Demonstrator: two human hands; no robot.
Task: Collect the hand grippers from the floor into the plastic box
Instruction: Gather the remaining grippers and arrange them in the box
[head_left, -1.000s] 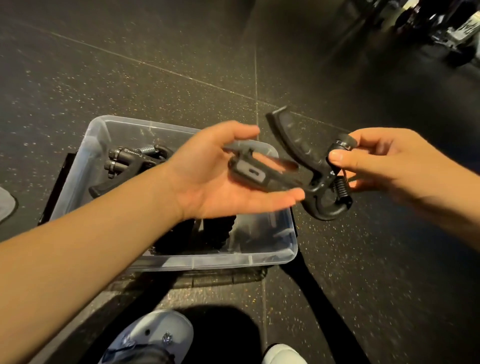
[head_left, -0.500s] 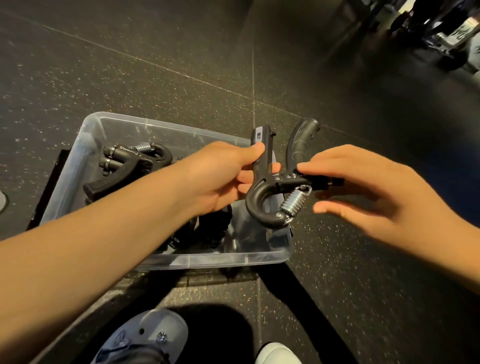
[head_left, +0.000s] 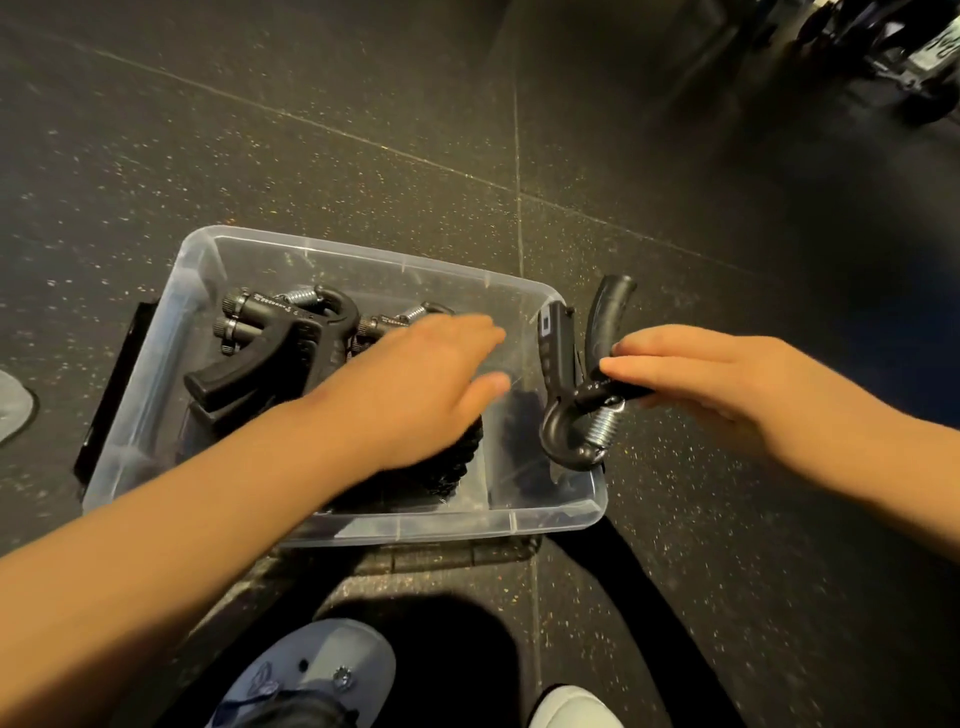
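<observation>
- Right hand (head_left: 727, 384): thumb and fingertips pinch the black spring-loaded hand gripper (head_left: 555, 353) at the short bar beside its steel coil. It holds nothing else.
- The held gripper hangs loop-end down with both handles pointing up and away. It is level with the right-hand wall of the clear plastic box (head_left: 519, 525) and not yet inside.
- Judgement: pinching at the bar keeps the heavy loop lowest, so the piece should drop in on release without turning the wrist.
- Left hand (head_left: 415, 379): fingers straight, grasping nothing, spread low over the middle of the box. It is blurred, and I cannot tell whether it touches the contents. It probably leaves the right side free for the drop.
- Box contents: two stored black grippers (head_left: 280, 332) lie towards the far-left side. A dark ridged object under the left hand is unidentified.
- The box stands on the dark speckled floor (head_left: 311, 130).
</observation>
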